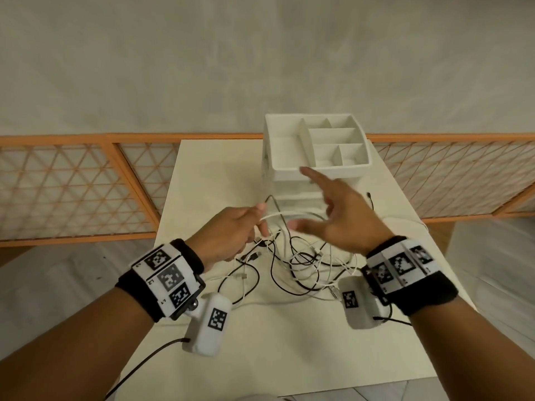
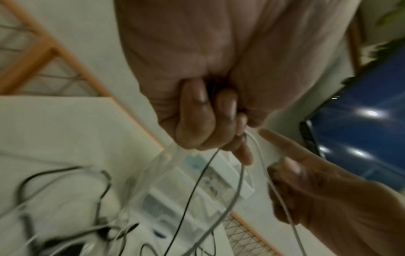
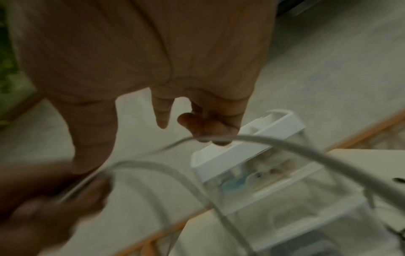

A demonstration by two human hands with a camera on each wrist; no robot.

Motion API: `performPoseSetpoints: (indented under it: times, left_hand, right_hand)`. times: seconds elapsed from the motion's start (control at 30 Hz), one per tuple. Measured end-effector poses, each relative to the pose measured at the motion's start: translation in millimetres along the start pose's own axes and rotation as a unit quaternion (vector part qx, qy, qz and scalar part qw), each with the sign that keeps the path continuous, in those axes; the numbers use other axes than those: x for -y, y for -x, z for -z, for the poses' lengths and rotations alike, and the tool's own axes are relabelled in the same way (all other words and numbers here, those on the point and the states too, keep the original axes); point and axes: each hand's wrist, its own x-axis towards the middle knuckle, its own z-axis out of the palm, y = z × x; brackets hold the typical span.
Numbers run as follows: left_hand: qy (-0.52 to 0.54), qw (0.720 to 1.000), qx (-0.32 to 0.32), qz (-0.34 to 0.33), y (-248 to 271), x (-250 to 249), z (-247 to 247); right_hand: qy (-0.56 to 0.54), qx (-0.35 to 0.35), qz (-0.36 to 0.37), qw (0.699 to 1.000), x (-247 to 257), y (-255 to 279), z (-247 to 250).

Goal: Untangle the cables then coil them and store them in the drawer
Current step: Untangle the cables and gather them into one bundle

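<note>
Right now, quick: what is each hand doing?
Left hand: closed, gripping a white cable and a black cable.
Right hand: open, fingers spread, holding nothing.

At centre frame the left hand (image 1: 228,233) is curled, pinching a white cable (image 1: 278,215), while the right hand (image 1: 338,215) hovers beside it with fingers spread, both forearms rising from the lower corners.

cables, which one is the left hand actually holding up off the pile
The white cable, pinched in the left hand; the other cables lie on the table.
</note>
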Motion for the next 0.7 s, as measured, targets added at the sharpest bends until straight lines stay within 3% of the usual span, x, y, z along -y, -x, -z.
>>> performPoseSetpoints:
  times: [0.07, 0.1, 0.17, 0.27, 0.33, 0.37, 0.43, 0.53, 0.63, 0.7]
  left_hand:
    - [-0.050, 0.996, 0.002, -0.072, 0, -18, -4]
    - [-0.069, 0.991, -0.004, -0.111, 2, -26, -5]
    - [-0.052, 0.983, -0.030, -0.174, 4, -42, 0]
    - [0.083, 0.974, -0.107, -0.181, 5, -51, 20]
    - [0.114, 0.973, -0.116, -0.161, 5, -47, 29]
    - [0.087, 0.980, -0.098, -0.147, 6, -42, 30]
    - [-0.066, 0.990, -0.040, -0.118, 7, -25, 26]
    - [-0.275, 0.958, 0.060, -0.060, 1, 4, 19]
    - [-0.310, 0.948, 0.072, -0.006, -13, 29, 6]
    - [-0.331, 0.942, 0.058, 0.006, -19, 38, -5]
  right_hand:
    - [0.020, 0.018, 0.069, 0.997, 11, 2, -26]
    - [0.032, 0.015, 0.068, 0.997, 10, -2, -38]
    - [0.053, 0.025, 0.000, 0.998, -5, -11, -47]
    - [0.134, 0.052, -0.157, 0.977, -48, -22, -30]
    - [0.159, -0.020, -0.263, 0.951, -88, -30, -10]
    - [0.151, -0.057, -0.306, 0.938, -105, -35, -1]
    - [0.075, -0.122, -0.352, 0.925, -122, -46, 20]
    - [-0.045, -0.250, -0.311, 0.916, -118, -58, 51]
    - [-0.079, -0.369, -0.203, 0.903, -108, -64, 71]
    - [-0.090, -0.400, -0.148, 0.900, -104, -62, 69]
